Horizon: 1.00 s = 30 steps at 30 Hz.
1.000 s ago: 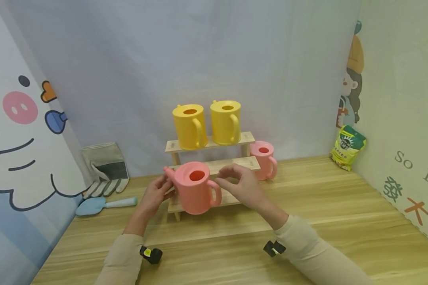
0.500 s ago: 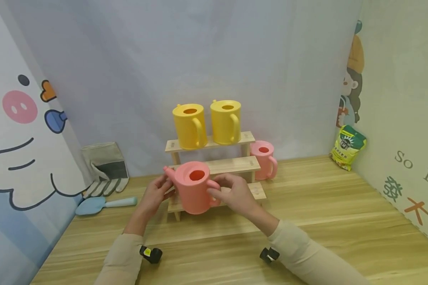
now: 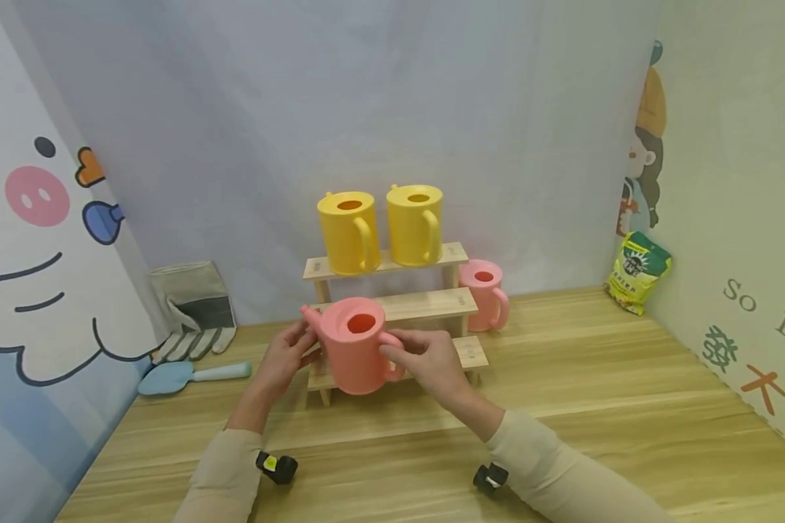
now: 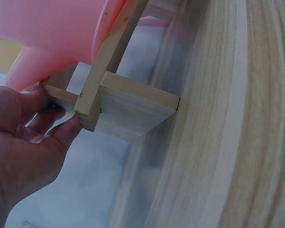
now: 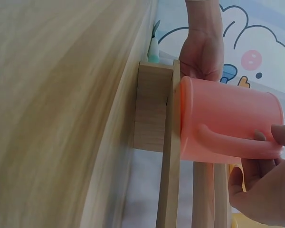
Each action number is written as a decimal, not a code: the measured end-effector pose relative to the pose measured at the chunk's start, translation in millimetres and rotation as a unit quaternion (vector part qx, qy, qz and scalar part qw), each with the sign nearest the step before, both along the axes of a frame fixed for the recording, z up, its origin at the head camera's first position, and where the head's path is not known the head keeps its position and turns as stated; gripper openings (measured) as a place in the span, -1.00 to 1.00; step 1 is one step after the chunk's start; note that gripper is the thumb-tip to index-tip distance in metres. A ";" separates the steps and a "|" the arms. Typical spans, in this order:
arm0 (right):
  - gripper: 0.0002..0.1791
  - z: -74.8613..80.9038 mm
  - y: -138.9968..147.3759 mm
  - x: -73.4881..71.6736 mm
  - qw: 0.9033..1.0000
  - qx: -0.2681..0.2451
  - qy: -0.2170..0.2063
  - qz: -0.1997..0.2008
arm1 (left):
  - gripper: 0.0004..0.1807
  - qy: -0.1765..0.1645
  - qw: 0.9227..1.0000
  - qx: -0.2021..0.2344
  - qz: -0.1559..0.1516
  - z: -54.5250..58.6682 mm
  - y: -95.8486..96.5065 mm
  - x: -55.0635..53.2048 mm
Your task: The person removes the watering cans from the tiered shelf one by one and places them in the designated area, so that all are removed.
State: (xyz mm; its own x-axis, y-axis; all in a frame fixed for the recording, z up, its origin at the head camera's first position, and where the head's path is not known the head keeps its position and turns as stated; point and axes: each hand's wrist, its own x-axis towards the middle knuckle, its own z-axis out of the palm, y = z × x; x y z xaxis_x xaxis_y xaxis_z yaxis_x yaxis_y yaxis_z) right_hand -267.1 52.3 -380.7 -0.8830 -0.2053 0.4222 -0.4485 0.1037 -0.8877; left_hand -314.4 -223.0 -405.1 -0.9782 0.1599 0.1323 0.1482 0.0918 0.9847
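Pink watering can (image 3: 353, 367) sits at the rack's (image 3: 425, 305) bottom-left edge, right hand (image 3: 435, 363) pinching its handle (image 5: 228, 145), left hand (image 3: 286, 361) beside it, grip unclear. Two yellow cans (image 3: 343, 236) are shelved; another pink can (image 3: 480, 301) isn't.

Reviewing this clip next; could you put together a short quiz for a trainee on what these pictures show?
1. Multiple choice: which tier of the wooden stand bears the two yellow watering cans?
A) bottom
B) middle
C) top

2. True or false: the right hand grips the handle of the front pink watering can.

3. Count: how many pink watering cans show in the head view?

Key:
1. C.
2. True.
3. Two: the front pink watering can, and the rear pink watering can, partly hidden by the wooden stand.
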 end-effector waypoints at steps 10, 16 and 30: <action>-0.68 -2.2 -5.0 1.5 0.998 -0.053 -0.046 -0.007 | -0.44 -0.002 1.000 0.001 -0.002 -2.1 -0.3 -1.1; -0.69 -2.1 -4.8 -0.9 0.989 -0.105 -0.100 0.007 | -0.44 0.001 1.000 -0.002 -0.006 -2.3 -0.7 -1.9; -0.70 -2.8 -3.6 -4.1 0.983 -0.135 -0.118 0.028 | -0.42 0.001 1.000 -0.007 -0.003 -1.1 0.3 -0.8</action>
State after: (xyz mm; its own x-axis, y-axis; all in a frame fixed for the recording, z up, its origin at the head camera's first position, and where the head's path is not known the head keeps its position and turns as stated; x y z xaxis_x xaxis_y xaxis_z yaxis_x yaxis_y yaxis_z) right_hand -271.2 48.6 -383.5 -0.9533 -0.1648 0.2533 -0.2256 -0.1693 -0.9594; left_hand -315.1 -222.7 -406.3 -0.9769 0.1685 0.1312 0.1501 0.1049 0.9831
